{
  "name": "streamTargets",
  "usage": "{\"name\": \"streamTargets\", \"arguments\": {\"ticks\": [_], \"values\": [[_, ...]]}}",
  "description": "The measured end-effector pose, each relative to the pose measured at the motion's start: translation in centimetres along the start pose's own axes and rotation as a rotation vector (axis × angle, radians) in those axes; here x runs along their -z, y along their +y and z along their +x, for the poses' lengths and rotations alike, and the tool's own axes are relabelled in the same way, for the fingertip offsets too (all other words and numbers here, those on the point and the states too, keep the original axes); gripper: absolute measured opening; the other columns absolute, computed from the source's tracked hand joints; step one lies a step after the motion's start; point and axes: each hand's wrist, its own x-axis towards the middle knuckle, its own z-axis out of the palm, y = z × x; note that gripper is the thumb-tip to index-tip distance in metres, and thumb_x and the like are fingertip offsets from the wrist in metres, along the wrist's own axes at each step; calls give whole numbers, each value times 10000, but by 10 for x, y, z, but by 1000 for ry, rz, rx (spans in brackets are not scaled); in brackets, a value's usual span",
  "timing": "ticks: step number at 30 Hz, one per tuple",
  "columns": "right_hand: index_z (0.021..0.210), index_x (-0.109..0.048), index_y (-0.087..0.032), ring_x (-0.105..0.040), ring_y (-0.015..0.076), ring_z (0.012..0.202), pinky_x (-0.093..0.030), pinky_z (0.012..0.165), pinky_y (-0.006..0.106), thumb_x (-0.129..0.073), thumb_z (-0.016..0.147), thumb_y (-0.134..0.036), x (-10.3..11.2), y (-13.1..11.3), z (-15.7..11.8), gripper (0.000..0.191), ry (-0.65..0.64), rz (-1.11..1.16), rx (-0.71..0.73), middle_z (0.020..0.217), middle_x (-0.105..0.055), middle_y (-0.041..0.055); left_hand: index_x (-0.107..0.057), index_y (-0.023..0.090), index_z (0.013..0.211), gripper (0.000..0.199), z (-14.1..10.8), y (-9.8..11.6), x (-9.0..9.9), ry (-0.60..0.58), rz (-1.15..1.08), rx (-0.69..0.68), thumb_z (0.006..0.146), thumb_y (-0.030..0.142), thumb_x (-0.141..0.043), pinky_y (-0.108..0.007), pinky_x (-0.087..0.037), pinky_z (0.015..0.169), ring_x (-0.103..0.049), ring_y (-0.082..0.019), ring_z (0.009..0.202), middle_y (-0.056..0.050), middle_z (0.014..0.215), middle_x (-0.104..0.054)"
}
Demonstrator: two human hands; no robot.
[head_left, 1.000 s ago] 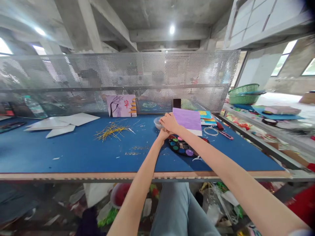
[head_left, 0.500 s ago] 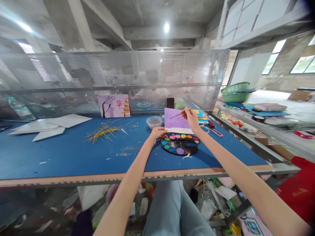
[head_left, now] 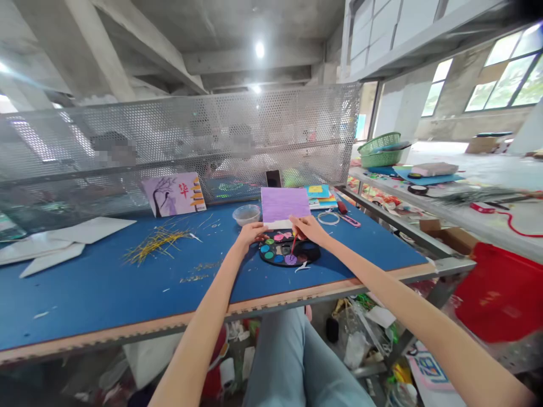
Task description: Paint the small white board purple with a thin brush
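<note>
Over the watercolor palette [head_left: 271, 255], the right hand [head_left: 306, 229] half-hides the red paintbrush [head_left: 293, 246].

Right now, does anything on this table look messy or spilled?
Yes: loose yellow straw strands lie scattered across the blue table, left of the watercolour palette, with small yellow bits nearer the front. They look spilled, not laid out on purpose.

A painted card with a tree and a figure [head_left: 173, 195] leans against the perforated metal screen [head_left: 271, 113], near what looks like a phone [head_left: 274, 178]. Yellow straw bits [head_left: 156, 243] lie on the blue table [head_left: 85, 305], and a green basket [head_left: 373, 151] sits on the side bench [head_left: 466, 223].
</note>
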Motion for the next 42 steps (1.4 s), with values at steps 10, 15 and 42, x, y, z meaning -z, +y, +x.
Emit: {"name": "streamTargets", "arguments": {"ticks": [10,15,42], "values": [[501,-508,-196,-409,85,383,-339,476,238,-416,845,-743,-1,5,1,653,51,-60,19,378,-444,-28,-613,135,1123,260,4,-1,1,-4,1,2,928,307,-608,-327,-570,728,-651,-152,832,-63,1045,-658],[508,-527,-197,-439,99,393,-350,475,245,-387,835,-773,-3,4,1,677,20,-65,20,395,-480,-11,-610,135,1127,261,6,-4,2,-14,-8,6,931,306,-604,-329,-569,728,-651,-153,834,-63,1046,-656],[502,-488,-198,-413,87,387,-338,448,238,-374,861,-747,-5,13,5,666,111,-36,42,402,-444,-17,-612,136,1128,264,7,-7,5,-60,19,-7,930,311,-604,-341,-566,746,-651,-158,844,-63,1051,-657]]}}
